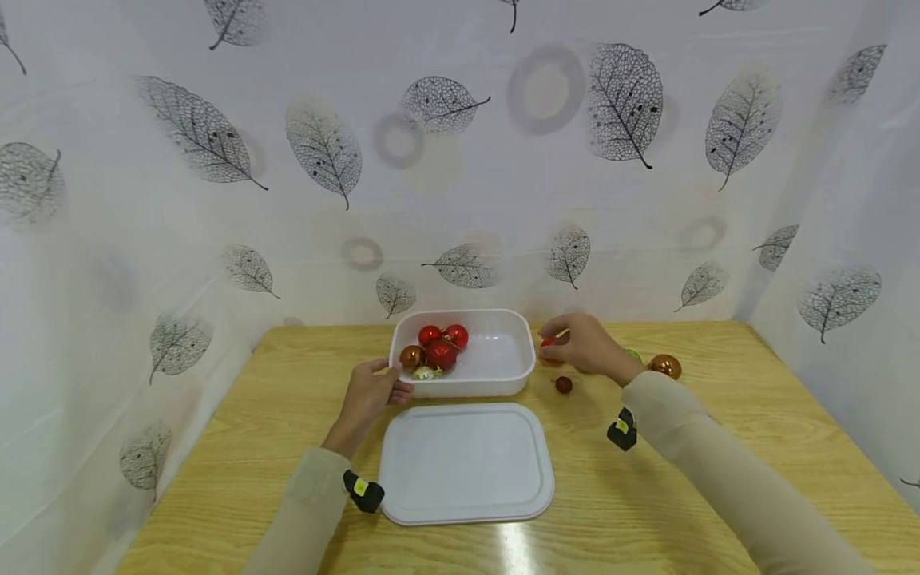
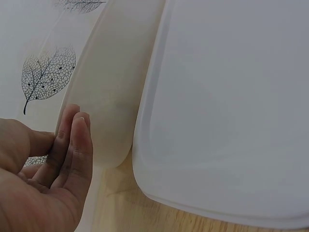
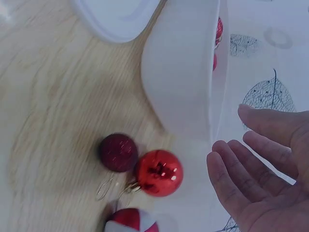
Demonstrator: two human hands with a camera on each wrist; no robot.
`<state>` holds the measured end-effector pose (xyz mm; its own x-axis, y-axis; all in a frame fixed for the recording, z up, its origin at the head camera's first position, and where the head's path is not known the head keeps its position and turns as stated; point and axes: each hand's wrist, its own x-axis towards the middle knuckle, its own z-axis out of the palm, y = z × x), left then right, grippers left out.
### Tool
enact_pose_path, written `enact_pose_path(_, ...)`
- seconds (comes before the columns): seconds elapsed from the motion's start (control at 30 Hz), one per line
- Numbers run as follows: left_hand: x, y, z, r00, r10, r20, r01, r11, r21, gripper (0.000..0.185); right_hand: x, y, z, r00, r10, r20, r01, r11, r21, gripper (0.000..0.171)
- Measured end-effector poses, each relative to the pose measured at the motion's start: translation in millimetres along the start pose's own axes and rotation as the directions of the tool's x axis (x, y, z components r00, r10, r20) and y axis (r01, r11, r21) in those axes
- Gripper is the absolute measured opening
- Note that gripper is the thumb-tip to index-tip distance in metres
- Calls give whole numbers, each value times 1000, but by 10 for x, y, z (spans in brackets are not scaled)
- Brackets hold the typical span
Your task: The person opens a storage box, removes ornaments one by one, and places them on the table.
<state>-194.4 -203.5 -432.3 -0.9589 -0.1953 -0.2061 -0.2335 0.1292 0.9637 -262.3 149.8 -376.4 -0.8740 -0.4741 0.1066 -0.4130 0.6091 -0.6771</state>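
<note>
A white plastic container [image 1: 503,355] stands on the wooden table, with several red and copper baubles [image 1: 440,351] in its left half. My left hand [image 1: 397,382] rests at its front left corner; in the left wrist view the straight fingers [image 2: 79,140] lie flat against the container wall [image 2: 113,92]. My right hand [image 1: 552,339] hovers just right of the container, fingers relaxed and holding nothing [image 3: 236,140]. Under it lie a shiny red bauble [image 3: 159,172], a dark red glitter bauble [image 3: 118,152] and a red-and-white one [image 3: 130,220].
The flat white lid [image 1: 465,461] lies in front of the container. A copper bauble [image 1: 664,366] and a partly hidden green one [image 1: 633,354] sit behind my right wrist. Leaf-print curtains close off the table at the back and both sides.
</note>
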Motion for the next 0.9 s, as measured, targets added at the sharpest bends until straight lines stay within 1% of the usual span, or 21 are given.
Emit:
enact_pose_path(0.17, 6, -12, 5, 1000, 2, -3, -2, 1000, -5, 40, 99, -167, 86, 999, -11, 37, 8, 996, 92, 35)
enact_pose_path(0.33, 2, -17, 8, 1000, 6, -5, -6, 1000, -7, 41, 207, -271, 210, 998, -48, 49, 45, 997, 67, 37)
enact_pose_path(0.47, 3, -9, 7, 1000, 9, -10, -9, 1000, -1, 41, 294, -338, 321, 996, -73, 54, 69, 995, 71, 38)
enact_pose_path(0.73, 10, 4, -3, 1000, 1, -6, -1, 1000, 11, 41, 463, -431, 593, 992, -64, 106, 57, 996, 75, 40)
enact_pose_path(0.9, 10, 10, 9, 1000, 1, -6, -1, 1000, 4, 40, 537, -473, 769, 991, -77, 109, 71, 996, 54, 41)
